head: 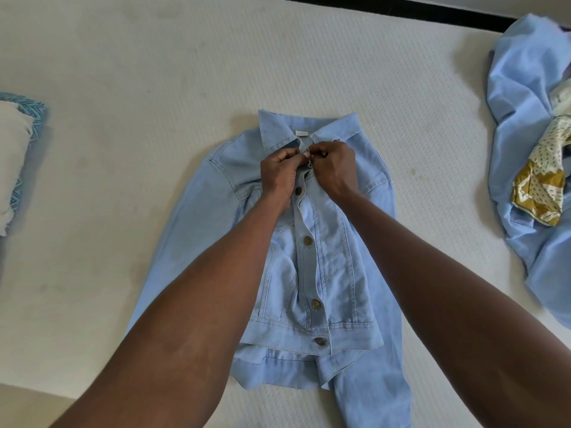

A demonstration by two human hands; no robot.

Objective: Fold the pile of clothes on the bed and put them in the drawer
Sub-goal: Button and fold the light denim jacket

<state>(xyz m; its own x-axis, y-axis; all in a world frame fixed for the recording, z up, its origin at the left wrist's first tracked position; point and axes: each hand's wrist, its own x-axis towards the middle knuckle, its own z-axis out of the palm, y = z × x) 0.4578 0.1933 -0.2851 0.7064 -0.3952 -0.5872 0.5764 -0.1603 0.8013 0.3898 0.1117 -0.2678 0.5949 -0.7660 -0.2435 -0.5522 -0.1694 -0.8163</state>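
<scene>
Left hand (279, 174) and right hand (335, 168) meet at the collar end of the denim jacket (336, 273), each pinching the placket, apparently around the top button. Jacket lies flat on the mattress (123, 88), long axis running away from the person. Unfolded pile (525, 134) far right.

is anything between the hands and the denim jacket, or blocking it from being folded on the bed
Nothing visible. Both the left hand and right hand already pinch the denim jacket at its collar. The bed around it is bare; the clothes pile lies apart, at right.
</scene>
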